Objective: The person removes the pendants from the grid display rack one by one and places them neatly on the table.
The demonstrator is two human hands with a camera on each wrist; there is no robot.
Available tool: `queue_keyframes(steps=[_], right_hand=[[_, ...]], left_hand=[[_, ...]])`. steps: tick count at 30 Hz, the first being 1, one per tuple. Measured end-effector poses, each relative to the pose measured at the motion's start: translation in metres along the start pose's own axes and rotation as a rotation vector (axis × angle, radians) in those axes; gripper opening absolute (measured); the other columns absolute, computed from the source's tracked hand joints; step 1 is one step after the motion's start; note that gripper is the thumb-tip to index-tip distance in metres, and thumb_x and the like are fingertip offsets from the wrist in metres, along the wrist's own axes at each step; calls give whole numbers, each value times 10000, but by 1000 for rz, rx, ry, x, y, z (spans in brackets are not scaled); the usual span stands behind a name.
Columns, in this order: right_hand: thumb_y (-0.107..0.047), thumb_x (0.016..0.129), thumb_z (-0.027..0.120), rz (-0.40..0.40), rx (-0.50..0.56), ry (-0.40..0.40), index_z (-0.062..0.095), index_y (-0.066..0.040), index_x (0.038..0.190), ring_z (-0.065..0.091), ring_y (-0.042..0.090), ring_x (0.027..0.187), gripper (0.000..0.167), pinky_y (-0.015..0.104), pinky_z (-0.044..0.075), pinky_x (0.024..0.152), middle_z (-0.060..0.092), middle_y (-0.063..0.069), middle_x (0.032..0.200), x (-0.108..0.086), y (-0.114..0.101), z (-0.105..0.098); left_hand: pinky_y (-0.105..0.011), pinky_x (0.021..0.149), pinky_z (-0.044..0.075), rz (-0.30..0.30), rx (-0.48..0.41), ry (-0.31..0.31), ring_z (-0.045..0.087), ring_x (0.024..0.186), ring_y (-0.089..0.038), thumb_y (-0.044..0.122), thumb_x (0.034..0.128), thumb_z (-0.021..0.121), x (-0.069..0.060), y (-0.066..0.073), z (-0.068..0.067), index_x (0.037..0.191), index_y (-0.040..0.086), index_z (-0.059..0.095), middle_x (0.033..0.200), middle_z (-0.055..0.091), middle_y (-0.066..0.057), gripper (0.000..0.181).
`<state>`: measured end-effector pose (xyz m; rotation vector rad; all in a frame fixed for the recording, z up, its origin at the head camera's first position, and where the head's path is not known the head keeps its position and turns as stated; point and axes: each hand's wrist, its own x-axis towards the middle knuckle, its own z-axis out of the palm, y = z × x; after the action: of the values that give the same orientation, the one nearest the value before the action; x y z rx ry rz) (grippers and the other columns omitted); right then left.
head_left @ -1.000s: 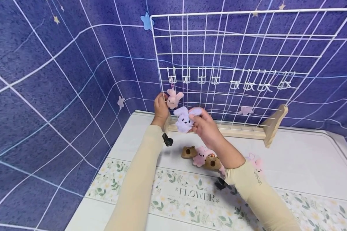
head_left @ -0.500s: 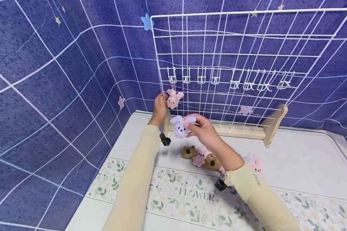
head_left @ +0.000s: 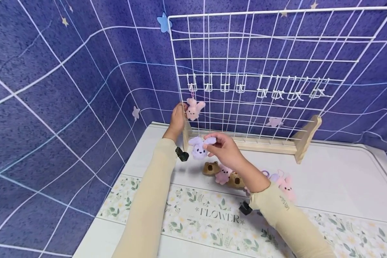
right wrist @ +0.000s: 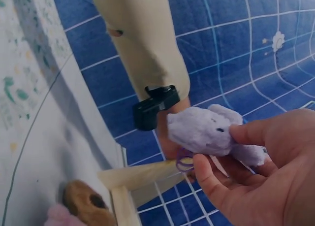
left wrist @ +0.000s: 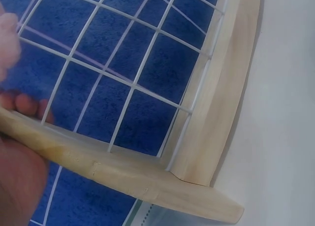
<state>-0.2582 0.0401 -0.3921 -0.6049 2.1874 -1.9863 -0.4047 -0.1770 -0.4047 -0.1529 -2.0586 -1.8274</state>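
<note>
My right hand (head_left: 227, 150) pinches a lilac bunny plush (head_left: 199, 149) by one ear, thumb in front, low before the rack's left end. In the right wrist view a purple loop (right wrist: 184, 162) hangs from the lilac bunny plush (right wrist: 204, 130). My left hand (head_left: 177, 118) grips the wooden side post (left wrist: 113, 172) of the white wire grid rack (head_left: 261, 58), fingers on one side and palm on the other. Beside that hand, a pink bunny plush (head_left: 193, 109) hangs by a pink cord from the leftmost hook. Several white hooks (head_left: 225, 87) line the grid to its right.
Brown plush heads (head_left: 210, 168) and a pink plush (head_left: 223, 175) lie on the table below my right hand, partly hidden by it. More pink and lilac plushes (head_left: 287, 186) lie behind my right forearm. A wooden foot (head_left: 306, 139) supports the rack's right end.
My right hand has lowered the lilac bunny plush and shifted slightly left, away from the hanging pink one. My left hand keeps its grip on the post, its wrist a little lower and farther left.
</note>
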Motion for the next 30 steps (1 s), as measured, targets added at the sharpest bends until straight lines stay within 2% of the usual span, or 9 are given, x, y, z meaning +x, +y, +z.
queue_keyframes(steps=[5, 7, 12, 15, 20, 25, 30], right_hand=[[-39, 984, 693, 62, -101, -16, 664, 28, 1282, 726, 392, 868, 307, 462, 634, 830, 702, 215, 1208, 0, 8, 1], [-56, 989, 688, 86, -130, -22, 671, 16, 1283, 728, 440, 913, 304, 492, 629, 836, 693, 216, 1254, 0, 10, 2], [-66, 1000, 675, 124, -201, -43, 673, -9, 1299, 756, 338, 922, 305, 501, 632, 846, 641, 218, 1343, 0, 15, 3], [-55, 1001, 680, 144, -207, -61, 666, -18, 1301, 760, 297, 908, 302, 527, 631, 862, 629, 214, 1351, 1, 20, 4], [-27, 999, 675, 140, -219, -95, 658, -4, 1263, 754, 383, 868, 266, 550, 629, 806, 652, 241, 1274, 3, 31, 5], [-19, 1003, 662, 155, -277, -118, 662, 5, 1249, 750, 344, 808, 247, 531, 631, 776, 655, 249, 1249, 5, 39, 6], [-20, 1008, 662, 166, -305, -151, 659, 22, 1232, 753, 308, 767, 227, 459, 644, 736, 659, 236, 1172, 9, 47, 7]], left_hand=[[-211, 685, 396, 3, -13, 14, 441, 707, -81, 126, 1052, 270, 1, -2, 1, 887, 134, 512, 792, 445, 48, 293], [-211, 687, 399, 5, -18, 15, 443, 709, -79, 126, 1055, 271, 1, -3, 1, 887, 134, 513, 795, 446, 49, 295], [-213, 684, 395, 3, -27, 23, 441, 712, -85, 120, 1049, 275, 1, -4, 2, 887, 135, 516, 798, 446, 44, 291], [-209, 679, 396, -2, -31, 33, 443, 715, -80, 124, 1046, 279, 1, -4, 4, 891, 136, 523, 806, 453, 49, 290], [-197, 666, 393, -7, -20, 43, 439, 703, -65, 137, 1052, 274, 1, -3, 5, 880, 150, 522, 802, 456, 57, 302], [-202, 669, 390, 3, -23, 39, 437, 702, -71, 136, 1051, 270, 1, -5, 4, 879, 147, 522, 799, 453, 54, 305], [-203, 678, 393, 11, -24, 47, 440, 708, -72, 132, 1056, 271, 1, -6, 3, 879, 144, 527, 804, 456, 57, 311]])
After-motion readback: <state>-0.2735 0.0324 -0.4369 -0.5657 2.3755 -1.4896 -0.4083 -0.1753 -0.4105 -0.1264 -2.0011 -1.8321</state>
